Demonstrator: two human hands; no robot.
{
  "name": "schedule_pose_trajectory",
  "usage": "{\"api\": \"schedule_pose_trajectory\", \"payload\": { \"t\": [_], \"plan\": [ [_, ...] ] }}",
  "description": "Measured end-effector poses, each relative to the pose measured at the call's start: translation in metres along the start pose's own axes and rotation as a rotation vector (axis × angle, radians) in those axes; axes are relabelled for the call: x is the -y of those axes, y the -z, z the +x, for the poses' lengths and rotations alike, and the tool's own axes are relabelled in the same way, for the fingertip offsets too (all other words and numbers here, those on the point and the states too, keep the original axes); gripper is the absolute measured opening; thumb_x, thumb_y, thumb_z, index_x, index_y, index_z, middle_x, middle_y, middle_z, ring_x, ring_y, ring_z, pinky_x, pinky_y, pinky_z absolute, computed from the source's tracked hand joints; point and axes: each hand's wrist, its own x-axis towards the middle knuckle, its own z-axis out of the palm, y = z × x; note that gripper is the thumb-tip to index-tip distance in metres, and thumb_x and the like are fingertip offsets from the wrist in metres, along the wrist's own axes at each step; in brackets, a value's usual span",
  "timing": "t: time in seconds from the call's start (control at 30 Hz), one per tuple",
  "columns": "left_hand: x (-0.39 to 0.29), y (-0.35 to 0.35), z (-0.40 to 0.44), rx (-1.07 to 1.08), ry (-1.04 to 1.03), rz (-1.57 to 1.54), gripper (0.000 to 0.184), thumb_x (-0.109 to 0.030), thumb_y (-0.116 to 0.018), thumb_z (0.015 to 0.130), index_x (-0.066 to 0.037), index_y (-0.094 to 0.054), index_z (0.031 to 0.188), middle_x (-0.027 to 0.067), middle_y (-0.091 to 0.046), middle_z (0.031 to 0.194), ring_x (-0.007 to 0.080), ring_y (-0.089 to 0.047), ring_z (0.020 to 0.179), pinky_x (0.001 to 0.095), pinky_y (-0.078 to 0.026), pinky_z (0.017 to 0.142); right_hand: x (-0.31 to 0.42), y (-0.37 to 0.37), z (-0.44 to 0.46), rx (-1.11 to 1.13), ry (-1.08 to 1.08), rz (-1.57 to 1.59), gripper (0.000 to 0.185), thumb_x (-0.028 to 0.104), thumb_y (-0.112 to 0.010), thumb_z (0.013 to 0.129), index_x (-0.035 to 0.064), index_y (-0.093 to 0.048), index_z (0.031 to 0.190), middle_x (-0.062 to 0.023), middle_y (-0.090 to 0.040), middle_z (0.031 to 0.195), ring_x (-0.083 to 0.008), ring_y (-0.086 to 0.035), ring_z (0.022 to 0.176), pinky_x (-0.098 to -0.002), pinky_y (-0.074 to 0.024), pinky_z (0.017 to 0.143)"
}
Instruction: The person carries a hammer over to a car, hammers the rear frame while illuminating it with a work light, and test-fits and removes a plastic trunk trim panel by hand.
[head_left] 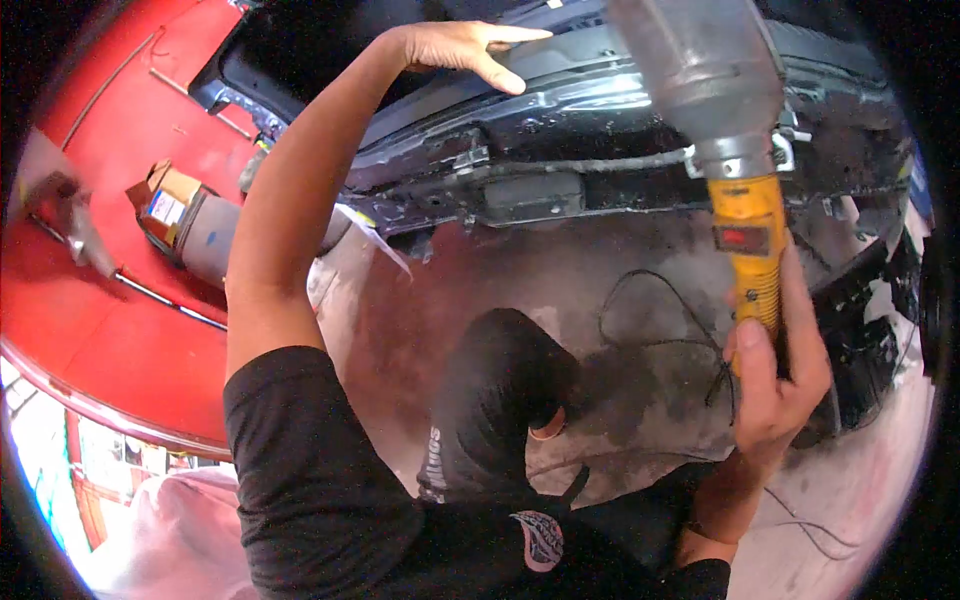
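Note:
My right hand (775, 395) grips the yellow ribbed handle of a hand-held tool (748, 235). Its wide grey head (700, 80) rises to the top of the view, in front of the dark vehicle body. What the head is for cannot be made out. My left hand (460, 48) is stretched out with fingers apart and holds nothing. It is at the upper edge of the dark bodywork (590, 130), close to a grey strip; whether it touches is unclear. A black cable (655, 340) loops over the floor below the tool.
At left is a large red surface (100, 330) with a grey roll (210, 235) and a cardboard piece (175, 190) by it. Dark parts (860, 340) stand at right. My bent knee (505, 350) is above the stained floor (400, 330). A pinkish cover (180, 530) lies lower left.

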Motion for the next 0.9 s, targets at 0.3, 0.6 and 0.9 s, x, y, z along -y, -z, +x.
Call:
{"api": "schedule_pose_trajectory", "payload": {
  "t": [0.3,0.6,0.9],
  "plan": [
    [0.041,-0.01,-0.045,-0.09,0.02,-0.233,0.073,-0.056,-0.061,0.099,-0.016,-0.045,0.157,0.0106,-0.047,0.159,0.0243,-0.042,0.145,0.0362,-0.029,0.122,0.003,-0.028,0.003,0.048,-0.061,0.119,0.062,0.011,-0.059,0.086,-0.0114,-0.053,0.144,-0.0236,-0.072,0.119,-0.0225,-0.069,0.087,-0.0308,-0.0538,0.079],
    [0.048,-0.025,-0.044,-0.212,0.054,-0.045,0.076,-0.061,-0.058,0.098,-0.02,-0.042,0.16,0.0103,-0.049,0.157,0.0234,-0.044,0.143,0.0354,-0.031,0.12,-0.005,-0.027,0.01,-0.094,-0.09,0.147,0.064,0.011,-0.057,0.086,-0.0078,-0.052,0.147,-0.0177,-0.074,0.106,-0.0086,-0.054,0.065,-0.0222,-0.0449,0.06],
    [0.041,-0.021,-0.033,-0.154,0.052,-0.157,0.082,-0.058,-0.069,0.091,-0.02,-0.043,0.159,0.0114,-0.057,0.148,0.0222,-0.052,0.133,0.0346,-0.037,0.115,-0.012,-0.029,0.012,-0.155,-0.102,0.191,0.064,0.012,-0.057,0.086,-0.0076,-0.052,0.147,-0.0154,-0.074,0.102,-0.008,-0.052,0.063,-0.0222,-0.0445,0.059]
  ]
}}
